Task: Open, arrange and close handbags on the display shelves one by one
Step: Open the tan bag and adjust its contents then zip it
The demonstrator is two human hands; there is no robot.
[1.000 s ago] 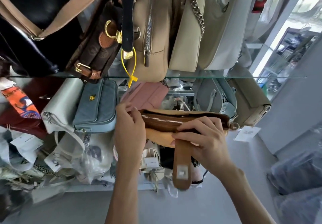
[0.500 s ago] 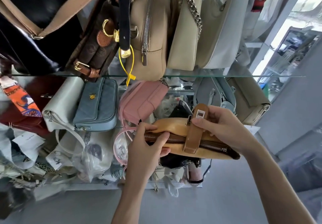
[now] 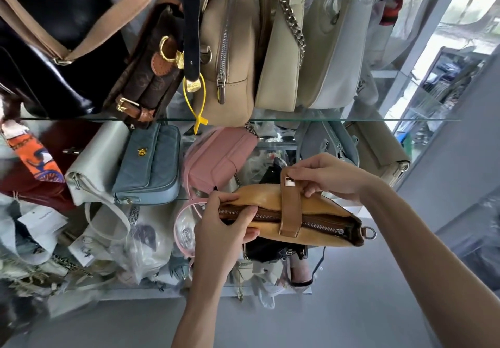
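Tan handbag [image 3: 319,236] held level between both hands, left hand [image 3: 224,228] pinching its zipper end, bag stretching rightward from that grip, right hand [image 3: 327,175] above it gripping the brown strap [image 3: 290,206] crossing the zipper.

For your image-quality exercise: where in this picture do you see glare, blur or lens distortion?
Head view: daylight blows out the window at upper right; the wide lens bows the edges; the left-edge clutter is smeared; the tan bag and both hands stay sharp.
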